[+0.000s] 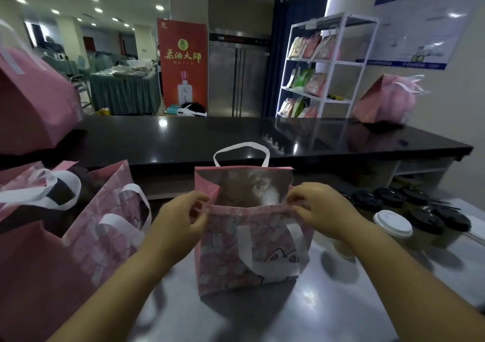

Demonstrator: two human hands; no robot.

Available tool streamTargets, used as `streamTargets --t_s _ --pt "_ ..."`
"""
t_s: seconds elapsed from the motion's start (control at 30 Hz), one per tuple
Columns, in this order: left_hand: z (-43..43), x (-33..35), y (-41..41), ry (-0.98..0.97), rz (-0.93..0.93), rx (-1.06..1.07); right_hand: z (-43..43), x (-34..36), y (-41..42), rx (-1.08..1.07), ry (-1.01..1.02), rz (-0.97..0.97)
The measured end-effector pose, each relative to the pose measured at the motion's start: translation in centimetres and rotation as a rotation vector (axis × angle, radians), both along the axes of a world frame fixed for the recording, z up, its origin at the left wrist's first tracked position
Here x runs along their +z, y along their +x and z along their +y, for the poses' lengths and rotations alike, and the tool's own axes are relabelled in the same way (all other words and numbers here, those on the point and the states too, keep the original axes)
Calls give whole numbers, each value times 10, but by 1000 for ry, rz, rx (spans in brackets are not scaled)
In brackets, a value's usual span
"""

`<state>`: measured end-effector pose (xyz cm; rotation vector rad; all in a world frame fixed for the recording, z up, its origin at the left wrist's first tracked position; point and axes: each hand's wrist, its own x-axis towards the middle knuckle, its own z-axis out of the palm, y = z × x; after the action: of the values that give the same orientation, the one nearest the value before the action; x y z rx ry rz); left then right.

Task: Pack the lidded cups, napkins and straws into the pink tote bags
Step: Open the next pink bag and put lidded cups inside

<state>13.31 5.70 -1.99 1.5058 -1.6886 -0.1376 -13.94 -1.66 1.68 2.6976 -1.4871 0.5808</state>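
Left hand (181, 218) and right hand (315, 207) pinch the near rim of the open pink tote bag (249, 249); the lidded cups (425, 219) stand at three o'clock, nearer the right hand.

Five pink tote bags are in view: the middle bag (236, 257), the near-left bag (110, 218), the far-left bag (18, 176), the left counter bag (31, 100) and the right counter bag (383, 102). There is one white-lidded cup (393, 223). The black-lidded cups (425, 219) seem to be five, but they are blurred. There are two hands, the left hand (181, 218) and the right hand (317, 210). There is one metal shelf (333, 63) and one red banner (182, 63).
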Motion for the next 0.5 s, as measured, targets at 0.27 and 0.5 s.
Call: streamTargets --t_s 0.27,0.5 --pt "19 44 -23 -155 -175 -42 23 25 -37 112 -96 -224" --pt "11 71 -111 -139 -294 -220 16 22 -113 71 29 -204"
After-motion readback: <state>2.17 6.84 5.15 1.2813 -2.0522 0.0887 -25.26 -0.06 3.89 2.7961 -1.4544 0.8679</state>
